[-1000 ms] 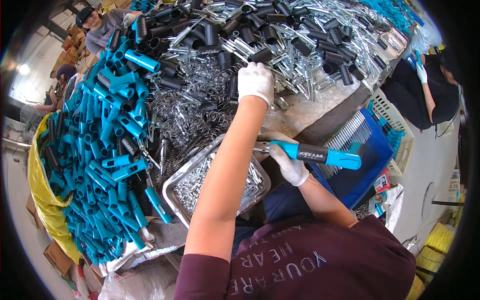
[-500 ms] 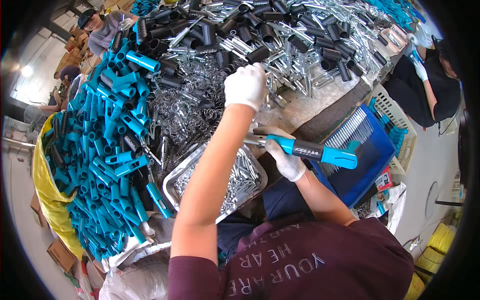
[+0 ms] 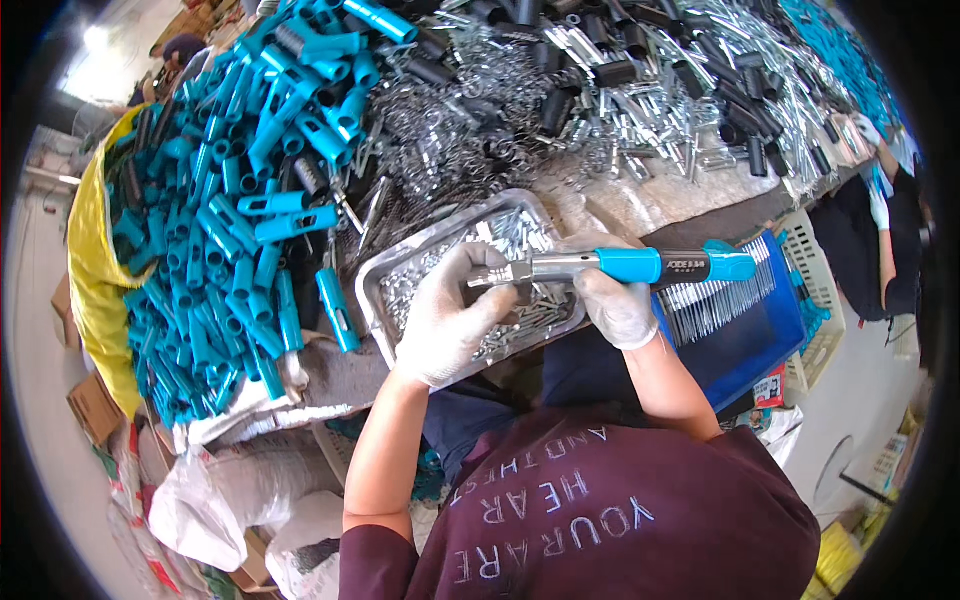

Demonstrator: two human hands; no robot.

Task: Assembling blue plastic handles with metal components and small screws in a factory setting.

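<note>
From where I stand, the tool (image 3: pixel 705 265), a teal-and-black tube with a metal barrel, lies level between the worker's two gloved hands, its teal butt toward three o'clock. The right hand (image 3: pixel 617 305) is wrapped round it, gripping where metal meets teal. At the tool's nine o'clock end, the left hand (image 3: pixel 447 315) has thumb and fingers closed on the bright metal tip (image 3: pixel 517 273). Just under that hand sits a metal tray (image 3: pixel 368 305) of small silvery pins. Measured from the tool, tangled springs (image 3: pixel 440 130) spread at half past ten, teal tubes (image 3: pixel 215 300) heap up at nine, and a blue bin (image 3: pixel 745 350) of metal rods (image 3: pixel 715 305) sits at four.
</note>
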